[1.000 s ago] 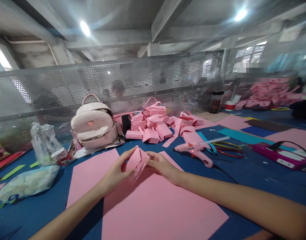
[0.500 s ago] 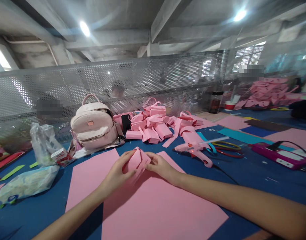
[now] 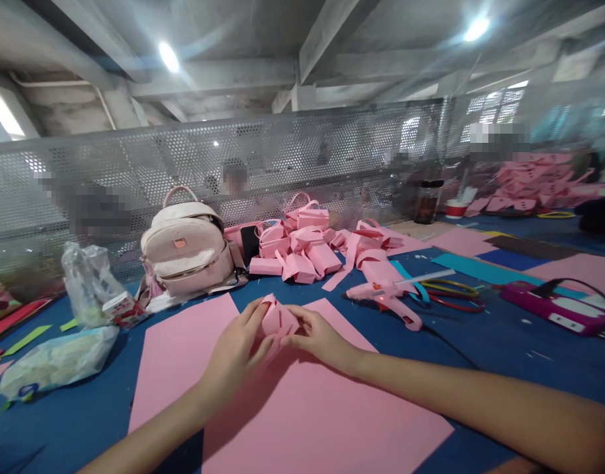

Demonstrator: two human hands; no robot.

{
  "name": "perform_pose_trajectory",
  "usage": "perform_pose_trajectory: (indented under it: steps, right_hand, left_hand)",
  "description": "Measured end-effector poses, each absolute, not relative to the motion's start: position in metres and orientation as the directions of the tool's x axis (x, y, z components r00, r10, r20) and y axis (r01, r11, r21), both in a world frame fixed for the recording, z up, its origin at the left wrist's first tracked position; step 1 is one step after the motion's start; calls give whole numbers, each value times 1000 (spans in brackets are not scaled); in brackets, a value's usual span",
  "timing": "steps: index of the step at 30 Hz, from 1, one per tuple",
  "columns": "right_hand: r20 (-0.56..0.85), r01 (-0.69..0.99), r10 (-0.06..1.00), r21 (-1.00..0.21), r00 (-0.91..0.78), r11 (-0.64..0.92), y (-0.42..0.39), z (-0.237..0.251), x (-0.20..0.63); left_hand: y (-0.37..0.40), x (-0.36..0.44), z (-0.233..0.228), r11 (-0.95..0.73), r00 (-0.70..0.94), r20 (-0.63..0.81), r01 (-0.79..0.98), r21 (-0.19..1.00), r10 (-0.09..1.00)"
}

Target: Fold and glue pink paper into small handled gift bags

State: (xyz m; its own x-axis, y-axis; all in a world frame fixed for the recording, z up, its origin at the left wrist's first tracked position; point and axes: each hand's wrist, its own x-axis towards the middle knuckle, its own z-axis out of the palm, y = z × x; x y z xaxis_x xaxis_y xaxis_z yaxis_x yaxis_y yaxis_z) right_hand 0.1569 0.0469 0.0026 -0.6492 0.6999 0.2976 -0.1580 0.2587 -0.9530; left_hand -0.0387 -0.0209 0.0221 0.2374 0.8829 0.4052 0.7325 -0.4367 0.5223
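Note:
Between both hands is a small folded pink paper piece (image 3: pixel 279 318), its flaps partly hidden by my fingers. My left hand (image 3: pixel 243 345) wraps round its left side, thumb in front. My right hand (image 3: pixel 320 336) grips its right edge between thumb and fingers. Both hands hover just over a large pink paper sheet (image 3: pixel 302 415), which overlaps another pink sheet (image 3: pixel 178 355) on the left. To the right of my hands lies a pink glue gun (image 3: pixel 386 296) with a small red light showing and a clear glue stick out of its back.
Behind the sheets are a heap of folded pink paper boxes (image 3: pixel 307 243) and a pale backpack (image 3: pixel 186 253). Plastic bags (image 3: pixel 60 362) sit at left. Scissors (image 3: pixel 450 296), a purple device (image 3: pixel 553 309) and a dark jar (image 3: pixel 428 201) stand or lie at right. A perforated metal screen (image 3: pixel 292 145) closes the back.
My left hand has turned slightly, showing more of its back. The folded paper has tilted a little between my hands, and my right fingers have shifted along its edge.

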Motion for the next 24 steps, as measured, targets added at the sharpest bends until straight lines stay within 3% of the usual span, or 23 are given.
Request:
perform_pose_trajectory:
  steps: [4, 18, 24]
  right_hand:
    - [293, -141, 712, -954, -638, 265, 46, 3, 157]
    - [236, -153, 761, -972, -604, 180, 54, 0, 155]
    - [185, -165, 832, -980, -523, 114, 62, -4, 157]
  left_hand:
    - [-22, -38, 21, -441, 249, 417, 766, 468, 874]
    - [-23, -49, 21, -471, 335, 340, 722, 507, 879]
    - [-16, -50, 23, -529, 414, 340, 743, 410, 844]
